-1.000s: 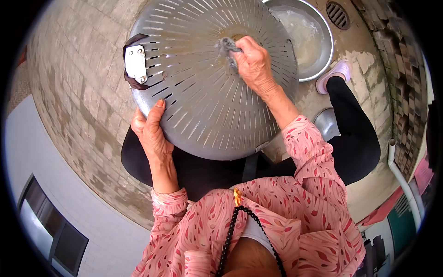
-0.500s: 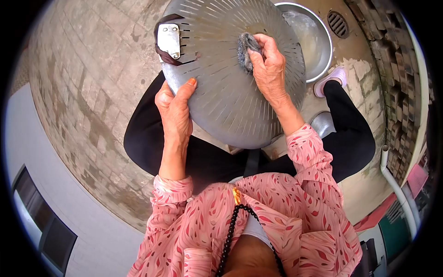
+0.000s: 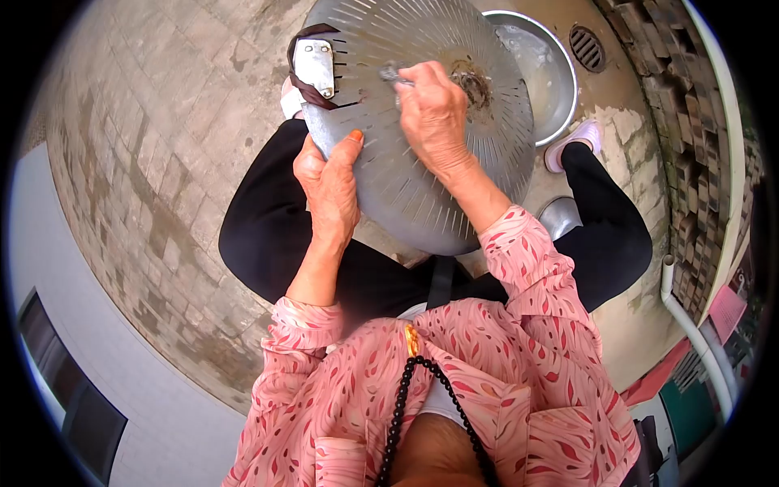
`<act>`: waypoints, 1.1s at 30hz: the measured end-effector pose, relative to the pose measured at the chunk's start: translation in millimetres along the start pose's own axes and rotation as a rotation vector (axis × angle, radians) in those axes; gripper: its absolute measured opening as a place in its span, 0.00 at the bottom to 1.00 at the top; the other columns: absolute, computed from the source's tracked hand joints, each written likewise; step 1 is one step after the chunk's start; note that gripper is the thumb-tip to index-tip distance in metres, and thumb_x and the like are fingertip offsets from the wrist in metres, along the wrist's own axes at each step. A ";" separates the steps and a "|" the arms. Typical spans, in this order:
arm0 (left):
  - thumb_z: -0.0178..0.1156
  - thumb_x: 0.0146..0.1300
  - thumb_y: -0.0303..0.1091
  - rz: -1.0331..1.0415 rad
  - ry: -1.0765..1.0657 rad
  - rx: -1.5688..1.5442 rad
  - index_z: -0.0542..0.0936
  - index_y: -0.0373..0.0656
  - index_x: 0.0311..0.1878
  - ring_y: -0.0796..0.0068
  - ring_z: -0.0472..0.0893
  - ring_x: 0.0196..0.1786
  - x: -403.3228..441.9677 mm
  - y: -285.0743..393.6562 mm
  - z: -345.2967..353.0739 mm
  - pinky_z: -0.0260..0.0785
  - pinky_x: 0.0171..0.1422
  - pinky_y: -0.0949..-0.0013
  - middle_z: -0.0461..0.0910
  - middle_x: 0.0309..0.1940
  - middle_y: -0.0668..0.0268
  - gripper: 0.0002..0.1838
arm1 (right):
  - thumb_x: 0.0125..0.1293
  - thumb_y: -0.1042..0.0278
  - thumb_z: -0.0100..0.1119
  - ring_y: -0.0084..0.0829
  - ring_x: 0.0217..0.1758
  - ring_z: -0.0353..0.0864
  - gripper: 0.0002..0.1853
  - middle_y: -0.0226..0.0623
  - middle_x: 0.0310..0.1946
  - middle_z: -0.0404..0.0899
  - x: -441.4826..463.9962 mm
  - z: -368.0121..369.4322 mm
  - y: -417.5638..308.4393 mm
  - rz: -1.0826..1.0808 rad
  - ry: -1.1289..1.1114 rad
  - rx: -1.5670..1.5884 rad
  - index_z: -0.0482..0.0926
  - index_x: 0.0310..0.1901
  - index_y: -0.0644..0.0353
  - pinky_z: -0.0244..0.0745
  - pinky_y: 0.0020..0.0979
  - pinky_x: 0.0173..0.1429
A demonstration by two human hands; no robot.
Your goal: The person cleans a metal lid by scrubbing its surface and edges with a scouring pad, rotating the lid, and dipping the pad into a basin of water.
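Observation:
A large round metal disc with radial slots (image 3: 414, 191) stands tilted over my lap. My left hand (image 3: 331, 183) grips its lower left rim, thumb on the face, other fingers behind. Below a riveted metal bracket (image 3: 314, 66) wrapped in dark cloth, that hand holds the edge. My right hand (image 3: 434, 118) is closed on a grey scouring pad (image 3: 393, 75), pressed to the upper left part of the disc's face. A dark brown stain (image 3: 475, 88) shows on the disc just right of my right hand.
Behind the disc at the upper right is a metal basin (image 3: 552, 77) with cloudy water. Another metal vessel (image 3: 560, 217) sits by my right leg. Beyond them are a floor drain (image 3: 587, 49), stacked bricks (image 3: 690, 105) and a white pipe (image 3: 698, 337).
The disc and my left hand have shifted right. My right hand has swept the pad right, then back left across the disc, and the dark stain now shows.

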State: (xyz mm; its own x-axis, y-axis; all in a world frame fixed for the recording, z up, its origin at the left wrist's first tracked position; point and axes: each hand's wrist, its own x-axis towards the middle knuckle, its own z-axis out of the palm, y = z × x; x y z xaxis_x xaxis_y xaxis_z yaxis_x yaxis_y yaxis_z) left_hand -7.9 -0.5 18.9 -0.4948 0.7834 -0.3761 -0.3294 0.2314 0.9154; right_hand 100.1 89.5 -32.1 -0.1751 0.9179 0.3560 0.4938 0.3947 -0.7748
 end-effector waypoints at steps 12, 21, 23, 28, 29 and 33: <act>0.59 0.57 0.27 0.037 0.033 0.069 0.77 0.33 0.45 0.84 0.72 0.33 -0.8 -1.9 -0.4 0.66 0.40 0.78 0.77 0.33 0.71 0.13 | 0.57 0.75 0.58 0.49 0.30 0.81 0.04 0.47 0.32 0.79 17.2 10.6 -0.6 -0.052 -0.049 -0.033 0.75 0.33 0.64 0.75 0.43 0.33; 0.61 0.56 0.28 0.084 0.021 0.106 0.76 0.31 0.48 0.80 0.75 0.37 1.8 -6.5 -5.6 0.68 0.46 0.74 0.78 0.37 0.67 0.17 | 0.54 0.78 0.58 0.49 0.29 0.81 0.05 0.47 0.28 0.78 16.0 -3.7 55.2 -0.004 -0.028 -0.283 0.72 0.32 0.64 0.74 0.43 0.31; 0.61 0.56 0.28 0.065 0.042 0.079 0.76 0.32 0.46 0.80 0.75 0.36 0.9 -8.3 -7.7 0.68 0.44 0.74 0.79 0.35 0.67 0.15 | 0.54 0.78 0.59 0.49 0.29 0.80 0.05 0.44 0.30 0.78 4.3 6.4 -2.9 -0.040 -0.059 -0.051 0.73 0.32 0.62 0.74 0.42 0.31; 0.60 0.57 0.29 0.078 0.057 0.092 0.77 0.33 0.44 0.81 0.74 0.35 -3.2 -9.9 -14.3 0.69 0.42 0.74 0.78 0.35 0.67 0.13 | 0.57 0.77 0.59 0.48 0.32 0.81 0.06 0.42 0.34 0.79 -13.8 -16.4 55.6 0.019 -0.123 -0.249 0.74 0.36 0.60 0.75 0.40 0.33; 0.60 0.57 0.29 0.090 0.056 0.115 0.77 0.33 0.44 0.81 0.74 0.35 -2.1 -9.8 -13.0 0.69 0.42 0.75 0.78 0.34 0.67 0.13 | 0.57 0.78 0.58 0.48 0.33 0.81 0.06 0.43 0.34 0.79 -8.3 -28.9 66.2 0.097 -0.138 -0.344 0.74 0.36 0.61 0.75 0.40 0.34; 0.60 0.57 0.30 0.107 0.042 0.117 0.77 0.33 0.44 0.81 0.74 0.35 2.9 -10.6 -9.6 0.68 0.42 0.75 0.77 0.34 0.68 0.13 | 0.56 0.77 0.59 0.49 0.32 0.81 0.06 0.44 0.34 0.79 -9.3 -16.2 29.0 0.062 -0.101 -0.187 0.74 0.35 0.62 0.75 0.42 0.33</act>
State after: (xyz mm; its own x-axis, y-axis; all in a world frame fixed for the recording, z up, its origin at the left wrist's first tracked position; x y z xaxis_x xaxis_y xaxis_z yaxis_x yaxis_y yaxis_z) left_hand -13.5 -6.2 6.7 -0.5560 0.7830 -0.2790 -0.1781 0.2157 0.9601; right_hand 129.8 91.8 -49.4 -0.2191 0.9433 0.2494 0.6539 0.3317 -0.6800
